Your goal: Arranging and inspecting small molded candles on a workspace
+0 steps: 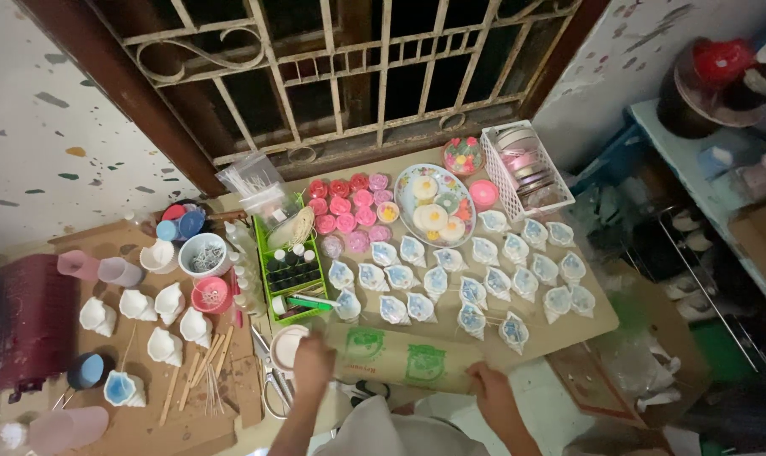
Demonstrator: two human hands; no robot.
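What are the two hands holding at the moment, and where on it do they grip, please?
A brown paper roll with green prints, held by its two ends: the left hand at the left end, the right hand at the right end.

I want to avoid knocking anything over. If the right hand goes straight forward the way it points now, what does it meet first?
Probably the cardboard sheet that the right hand already grips; beyond it, the nearest blue-white shell-shaped piece, though depth is unclear.
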